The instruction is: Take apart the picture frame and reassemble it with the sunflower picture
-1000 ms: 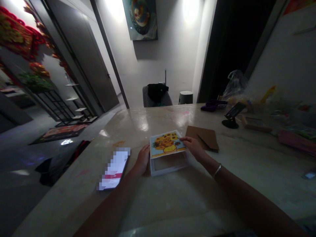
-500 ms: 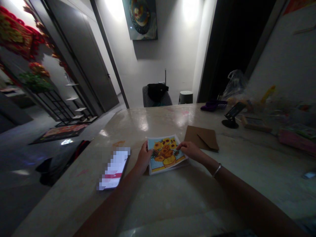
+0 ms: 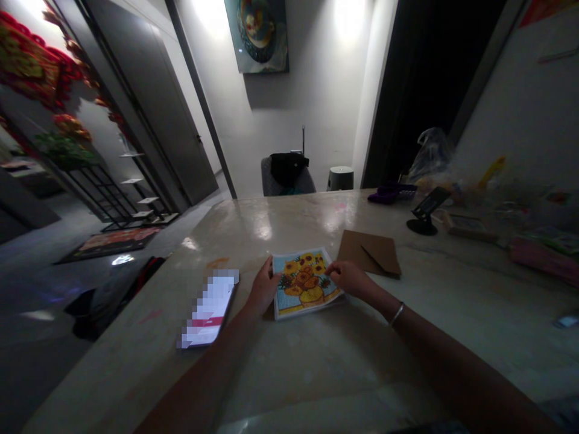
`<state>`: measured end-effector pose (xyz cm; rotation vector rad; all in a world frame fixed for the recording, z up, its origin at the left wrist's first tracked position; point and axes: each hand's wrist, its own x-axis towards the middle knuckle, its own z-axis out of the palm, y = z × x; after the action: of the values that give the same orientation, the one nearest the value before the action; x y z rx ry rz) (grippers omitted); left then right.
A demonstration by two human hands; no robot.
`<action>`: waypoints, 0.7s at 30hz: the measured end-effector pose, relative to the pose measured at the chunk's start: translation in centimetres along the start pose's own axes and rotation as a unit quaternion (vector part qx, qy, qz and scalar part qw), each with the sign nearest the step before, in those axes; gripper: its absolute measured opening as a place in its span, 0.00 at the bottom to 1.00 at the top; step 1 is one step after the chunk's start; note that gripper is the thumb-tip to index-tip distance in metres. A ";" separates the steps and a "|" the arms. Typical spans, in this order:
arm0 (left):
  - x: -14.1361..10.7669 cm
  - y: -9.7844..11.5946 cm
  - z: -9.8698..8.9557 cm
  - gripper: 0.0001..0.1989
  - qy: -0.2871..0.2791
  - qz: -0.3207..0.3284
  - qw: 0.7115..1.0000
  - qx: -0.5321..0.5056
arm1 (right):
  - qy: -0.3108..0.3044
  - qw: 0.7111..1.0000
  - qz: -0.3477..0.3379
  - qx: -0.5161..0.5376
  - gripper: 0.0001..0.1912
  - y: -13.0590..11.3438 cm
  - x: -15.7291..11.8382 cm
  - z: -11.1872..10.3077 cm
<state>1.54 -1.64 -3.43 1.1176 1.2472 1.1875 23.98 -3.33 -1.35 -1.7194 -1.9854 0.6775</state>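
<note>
A square sunflower picture (image 3: 305,282) with a white border lies at the middle of the table, and what looks like another sheet or a clear sleeve shows under its lower right edge. My left hand (image 3: 266,283) grips its left edge, thumb on top and fingers along the side. At the right edge, my right hand (image 3: 346,276) has thumb and forefinger pinched together on the picture. A bracelet circles the right wrist. Just beyond this hand lies a brown envelope (image 3: 362,244), a pointed flap on its upper side.
A phone (image 3: 210,310) with a lit screen lies left of my left forearm. On the marble-look table (image 3: 280,374), a black phone stand (image 3: 425,214), a purple item (image 3: 391,191) and blurred clutter stand along the right. A chair (image 3: 269,178) is behind the far edge.
The sunflower picture has turned slightly and shifted a little to the right, lying more squarely over what is beneath it. My hands have moved only slightly with it.
</note>
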 end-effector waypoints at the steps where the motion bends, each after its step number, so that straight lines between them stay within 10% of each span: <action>1: 0.1 -0.1 0.0 0.31 0.014 0.010 0.999 0.037 | -0.001 1.000 0.000 -0.012 0.15 0.0 0.0 -0.1; 21: 0.0 0.4 0.0 0.21 0.021 0.131 0.874 0.467 | -0.051 0.991 -0.002 -0.124 0.13 0.1 -0.5 -0.4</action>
<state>1.54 -1.56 -3.00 2.0205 1.8148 0.7645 24.36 -3.81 -1.06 -1.8534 -2.2224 0.5438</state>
